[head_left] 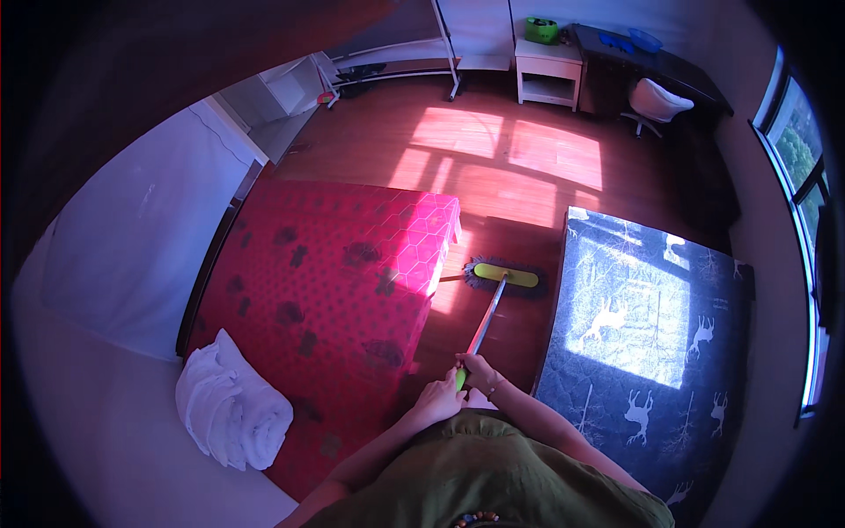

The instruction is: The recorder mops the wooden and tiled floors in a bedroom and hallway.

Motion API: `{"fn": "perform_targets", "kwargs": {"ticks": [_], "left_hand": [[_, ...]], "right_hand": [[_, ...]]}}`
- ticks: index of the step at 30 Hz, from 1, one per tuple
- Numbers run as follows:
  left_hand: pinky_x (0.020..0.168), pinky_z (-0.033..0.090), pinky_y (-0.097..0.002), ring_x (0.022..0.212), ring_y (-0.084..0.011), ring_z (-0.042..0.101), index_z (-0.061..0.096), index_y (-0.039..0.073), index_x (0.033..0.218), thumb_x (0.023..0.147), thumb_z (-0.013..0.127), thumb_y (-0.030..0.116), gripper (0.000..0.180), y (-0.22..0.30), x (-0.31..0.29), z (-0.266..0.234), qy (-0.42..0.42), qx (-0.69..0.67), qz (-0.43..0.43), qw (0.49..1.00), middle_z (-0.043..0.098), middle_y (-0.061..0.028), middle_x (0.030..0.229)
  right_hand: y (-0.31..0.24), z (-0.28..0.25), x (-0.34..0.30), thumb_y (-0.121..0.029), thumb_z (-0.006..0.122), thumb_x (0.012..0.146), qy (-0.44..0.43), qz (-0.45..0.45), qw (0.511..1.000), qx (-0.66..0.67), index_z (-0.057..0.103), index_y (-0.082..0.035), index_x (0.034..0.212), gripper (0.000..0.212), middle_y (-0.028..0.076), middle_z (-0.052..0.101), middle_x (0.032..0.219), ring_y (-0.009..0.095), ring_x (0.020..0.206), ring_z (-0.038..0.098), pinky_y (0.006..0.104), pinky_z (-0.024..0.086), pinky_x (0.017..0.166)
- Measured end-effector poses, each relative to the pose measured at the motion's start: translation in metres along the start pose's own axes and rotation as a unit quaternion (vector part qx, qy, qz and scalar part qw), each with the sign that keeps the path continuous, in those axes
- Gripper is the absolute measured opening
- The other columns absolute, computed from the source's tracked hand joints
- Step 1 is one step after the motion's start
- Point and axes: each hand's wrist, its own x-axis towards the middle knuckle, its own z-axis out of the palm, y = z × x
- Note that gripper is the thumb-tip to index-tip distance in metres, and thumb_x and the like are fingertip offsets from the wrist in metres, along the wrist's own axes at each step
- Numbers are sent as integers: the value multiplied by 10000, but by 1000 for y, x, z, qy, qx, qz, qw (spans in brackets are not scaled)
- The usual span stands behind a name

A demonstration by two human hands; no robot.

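Both of my hands are closed round the handle of a flat dust mop [506,278]. My left hand [437,400] grips the green end of the handle, close to my body. Just beyond it, my right hand [478,373] wraps the handle a little higher, with a bracelet on the wrist. The silvery pole runs forward and slightly right to a yellow-green head with a grey fringe. That head lies on the wooden floor [466,343] in the gap between two beds.
A bed with a red patterned cover [326,290] is on the left, with rolled white bedding [233,405] at its near corner. At right stands a bed with a dark blue deer-print cover [647,326]. Farther off are a white side table [547,70], a dark desk [660,66] and a white chair [658,99].
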Motion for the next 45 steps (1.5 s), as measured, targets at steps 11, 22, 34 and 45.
{"fn": "perform_targets", "kwargs": {"ticks": [11,22,34,45], "left_hand": [[510,457,-280,457,-87,478,428,116,1079,898,544,112,215,15,114,33,-213,-794,-153,549,471,0,620],[498,451,-300,458,-142,472,442,134,825,853,628,160,190,43,264,-38,-308,-788,-199,494,446,7,531],[527,445,-304,498,-165,501,467,70,744,893,570,217,233,47,379,-128,-326,-723,-135,594,475,-25,551],[540,503,-338,532,-169,558,498,67,887,895,581,318,265,76,453,-177,-372,-630,-114,672,547,-28,606]], "right_hand": [[-99,-15,27,-64,526,879,25,-44,997,-53,510,-2,737,155,68,482,554,192,458,498,361,475,458],[-244,1,73,-99,501,905,53,-52,997,-16,519,-37,819,108,24,449,559,136,434,423,291,390,400],[-359,34,131,-273,549,899,127,-77,988,-29,553,-87,650,311,24,533,588,153,498,470,300,392,488],[-417,-17,203,-195,608,853,158,-146,976,42,551,-67,631,263,38,521,555,163,478,496,305,400,461]]}}
